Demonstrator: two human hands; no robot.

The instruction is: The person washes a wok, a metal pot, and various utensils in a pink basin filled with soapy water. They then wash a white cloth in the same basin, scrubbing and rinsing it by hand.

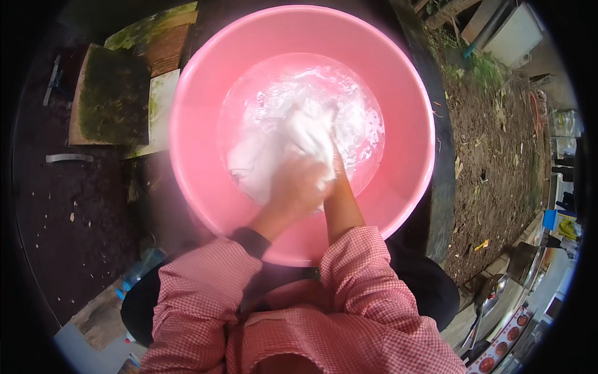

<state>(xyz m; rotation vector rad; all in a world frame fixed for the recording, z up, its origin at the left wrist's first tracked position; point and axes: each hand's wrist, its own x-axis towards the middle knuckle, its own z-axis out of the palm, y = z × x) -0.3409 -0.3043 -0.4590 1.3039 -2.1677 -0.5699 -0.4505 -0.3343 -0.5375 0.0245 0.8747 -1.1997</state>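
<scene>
A large pink plastic basin [406, 103] sits before me with water [322, 77] in its bottom. White cloth [308, 124] lies bunched in the water, and part of it is lifted between my hands. My left hand [301, 182], blurred by motion, is closed around the near end of the bunched cloth. Against the cloth's right side is my right hand [338, 161]; its fingers are mostly hidden by the fabric, though it appears to grip it. Both wrists are close together over the near side of the basin.
Mossy boards [114, 96] lie at the left on dark ground. A blue-tinted plastic bottle [142, 269] is near my left knee. Bare soil [495, 173] stretches along the right beyond a dark ledge [441, 187]. Metal ladles [490, 299] rest at the lower right.
</scene>
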